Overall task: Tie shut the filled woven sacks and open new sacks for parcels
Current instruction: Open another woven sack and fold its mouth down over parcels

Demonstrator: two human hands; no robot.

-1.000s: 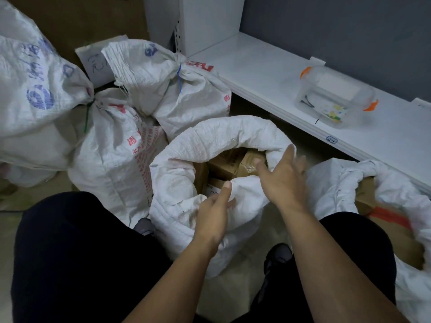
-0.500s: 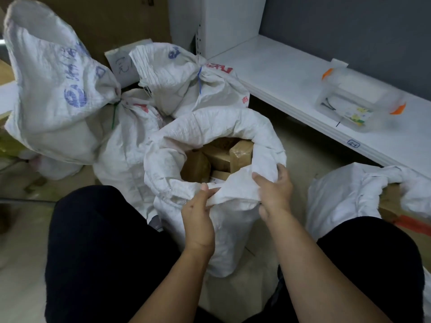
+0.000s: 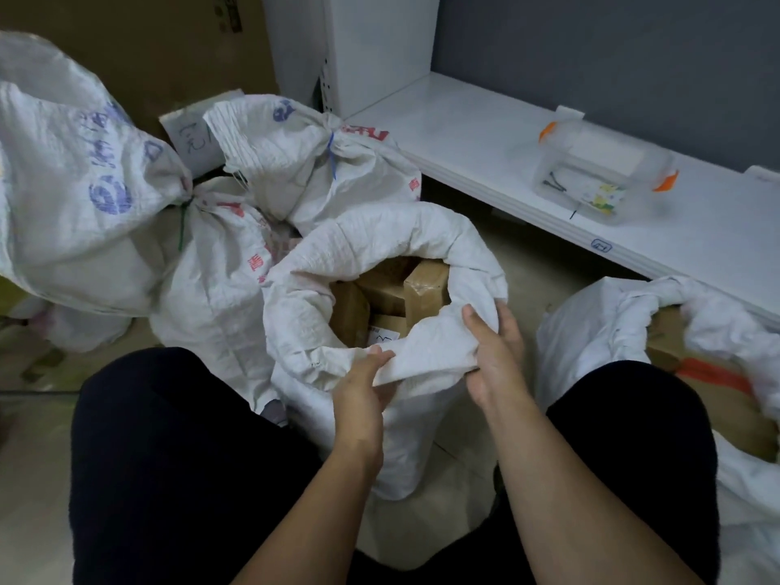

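An open white woven sack (image 3: 392, 242) stands between my knees, its rim rolled down and brown cardboard parcels (image 3: 424, 285) showing inside. My left hand (image 3: 363, 386) pinches the near edge of the rolled rim. My right hand (image 3: 491, 352) grips the same rim a little to the right, fingers curled over the fabric. Another open sack (image 3: 599, 327) with parcels stands at the right. Three tied sacks lie behind: one at the left (image 3: 80, 196) with a green tie, one beneath it (image 3: 211, 289), one at the back (image 3: 312, 162) with a blue tie.
A low white shelf (image 3: 485, 133) runs along the grey wall at the right, carrying a clear plastic box (image 3: 603, 175) with orange clips. A white cabinet (image 3: 371, 48) stands at the back. Brown cardboard fills the far left background. My dark-trousered legs flank the sack.
Both hands went from open above the sack's mouth to gripping its near rim, and they have pulled the fabric up and toward me. The view has shifted slightly.
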